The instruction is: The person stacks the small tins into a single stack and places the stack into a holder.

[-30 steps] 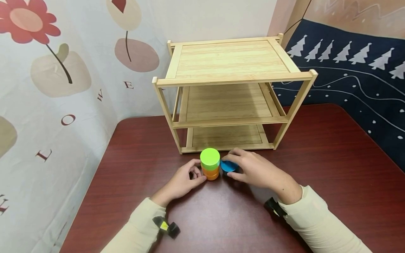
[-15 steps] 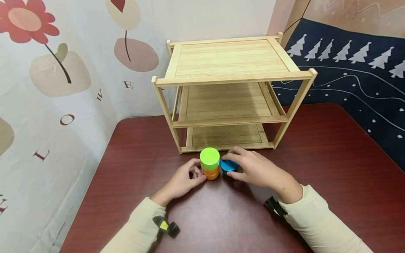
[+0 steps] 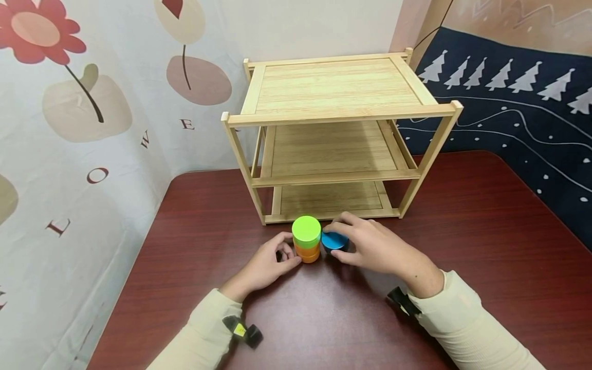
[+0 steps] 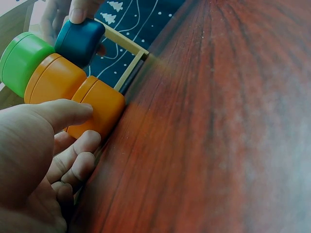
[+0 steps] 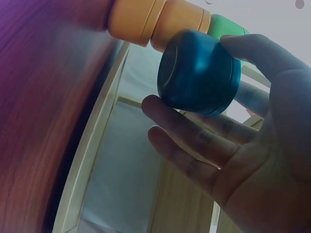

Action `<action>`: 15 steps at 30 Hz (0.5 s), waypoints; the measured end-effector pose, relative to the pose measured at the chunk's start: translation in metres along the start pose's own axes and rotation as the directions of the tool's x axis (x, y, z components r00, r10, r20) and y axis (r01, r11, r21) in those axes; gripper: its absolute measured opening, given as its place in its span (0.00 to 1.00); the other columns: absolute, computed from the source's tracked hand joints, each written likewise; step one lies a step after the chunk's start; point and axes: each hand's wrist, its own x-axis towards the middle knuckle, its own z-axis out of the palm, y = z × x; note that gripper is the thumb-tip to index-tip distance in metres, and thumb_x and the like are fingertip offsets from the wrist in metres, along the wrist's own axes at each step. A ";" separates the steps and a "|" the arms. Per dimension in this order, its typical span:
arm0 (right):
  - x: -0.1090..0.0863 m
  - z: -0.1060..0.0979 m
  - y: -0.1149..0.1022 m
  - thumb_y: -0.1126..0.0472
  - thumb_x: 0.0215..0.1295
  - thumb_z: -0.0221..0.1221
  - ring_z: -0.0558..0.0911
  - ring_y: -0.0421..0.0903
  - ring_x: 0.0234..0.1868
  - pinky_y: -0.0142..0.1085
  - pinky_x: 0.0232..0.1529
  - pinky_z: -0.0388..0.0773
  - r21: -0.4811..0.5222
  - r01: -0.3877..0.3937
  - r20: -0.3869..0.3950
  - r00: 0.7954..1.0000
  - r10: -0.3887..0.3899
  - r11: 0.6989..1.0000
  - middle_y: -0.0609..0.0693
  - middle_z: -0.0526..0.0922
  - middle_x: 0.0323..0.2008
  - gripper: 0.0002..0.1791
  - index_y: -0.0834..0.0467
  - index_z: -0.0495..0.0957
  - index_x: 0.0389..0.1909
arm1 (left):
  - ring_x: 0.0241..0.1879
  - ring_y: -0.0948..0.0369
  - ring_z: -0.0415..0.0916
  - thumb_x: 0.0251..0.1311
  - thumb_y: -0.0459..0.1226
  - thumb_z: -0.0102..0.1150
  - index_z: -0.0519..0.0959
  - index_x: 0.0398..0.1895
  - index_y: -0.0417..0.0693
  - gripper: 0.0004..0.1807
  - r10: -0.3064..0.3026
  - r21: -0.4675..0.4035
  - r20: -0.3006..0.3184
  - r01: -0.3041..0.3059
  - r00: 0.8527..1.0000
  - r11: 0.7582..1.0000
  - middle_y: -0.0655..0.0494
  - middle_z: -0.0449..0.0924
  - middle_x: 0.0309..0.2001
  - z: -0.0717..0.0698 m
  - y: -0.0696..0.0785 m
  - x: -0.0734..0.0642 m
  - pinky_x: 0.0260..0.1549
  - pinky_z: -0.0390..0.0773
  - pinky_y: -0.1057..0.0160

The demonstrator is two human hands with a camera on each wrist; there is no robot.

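While a pale printed wall cloth and a navy one w/ white trees close off the back, the dark red table fills most of the fwd view. On it, toward the far side, stands a 3-tier wooden rack, its lower front edge just beyond the work.

Both hands are low, in front of the rack. R hand has a narrow grip: thumb near side, fingertips far side, pinching the blue block; its lower fingers hang apart, w/ nothing in them. L hand sits L of the stack, thumb on the lower orange block, index round the far side, other fingers curled; looks like a light steadying hold, pressure can't be told.

Stack is upright, long axis vertical: lower orange at the bottom, upper orange block mid, green block on top.

Key relation: blue is off the table, immed. R of the stack, approx level w/ upper orange & green, not over them. It's squat, no real long axis; flat top faces up, so it's roughly parallel to the stack. R hand is the one on it; going over green would, I'd judge, need a lift plus a shift L. Whether blue touches the stack: can't tell.
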 end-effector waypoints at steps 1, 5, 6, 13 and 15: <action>0.000 0.000 0.000 0.52 0.61 0.68 0.81 0.37 0.37 0.33 0.39 0.80 -0.002 0.001 -0.003 1.000 -0.001 1.000 0.45 0.79 0.49 0.21 0.50 0.80 0.56 | 0.32 0.65 0.73 0.61 0.40 0.68 0.73 0.60 0.45 0.26 -0.001 0.001 0.000 0.001 1.000 1.000 0.59 0.79 0.32 0.000 0.000 0.000 0.33 0.73 0.69; 0.000 0.000 0.000 0.52 0.61 0.67 0.81 0.37 0.37 0.33 0.39 0.80 -0.008 0.007 -0.017 1.000 -0.007 1.000 0.45 0.79 0.49 0.21 0.49 0.80 0.55 | 0.32 0.65 0.73 0.61 0.40 0.68 0.72 0.61 0.46 0.26 -0.005 -0.001 -0.001 0.005 1.000 1.000 0.59 0.79 0.32 0.000 0.001 0.000 0.33 0.73 0.69; 0.000 0.000 0.000 0.52 0.61 0.67 0.81 0.37 0.37 0.33 0.38 0.79 -0.008 0.008 -0.020 1.000 -0.008 1.000 0.45 0.79 0.49 0.21 0.49 0.80 0.55 | 0.32 0.64 0.73 0.61 0.40 0.68 0.72 0.61 0.46 0.26 -0.007 -0.001 0.001 0.007 1.000 1.000 0.59 0.79 0.32 0.000 0.002 0.000 0.33 0.73 0.69; 0.000 0.000 0.001 0.53 0.61 0.67 0.80 0.37 0.35 0.32 0.36 0.78 -0.010 0.022 -0.026 0.999 -0.022 1.000 0.45 0.79 0.48 0.20 0.49 0.80 0.54 | 0.31 0.64 0.73 0.61 0.40 0.68 0.72 0.61 0.46 0.26 -0.017 -0.006 0.009 0.017 1.000 1.000 0.59 0.79 0.32 0.000 0.001 0.000 0.33 0.73 0.69; 0.000 0.000 0.001 0.53 0.61 0.67 0.80 0.37 0.34 0.31 0.36 0.78 -0.010 0.024 -0.028 0.999 -0.024 1.000 0.45 0.79 0.48 0.20 0.49 0.80 0.54 | 0.31 0.64 0.73 0.61 0.40 0.68 0.72 0.61 0.46 0.26 -0.015 -0.008 0.008 0.015 1.000 1.000 0.59 0.79 0.32 0.000 0.002 0.000 0.33 0.73 0.69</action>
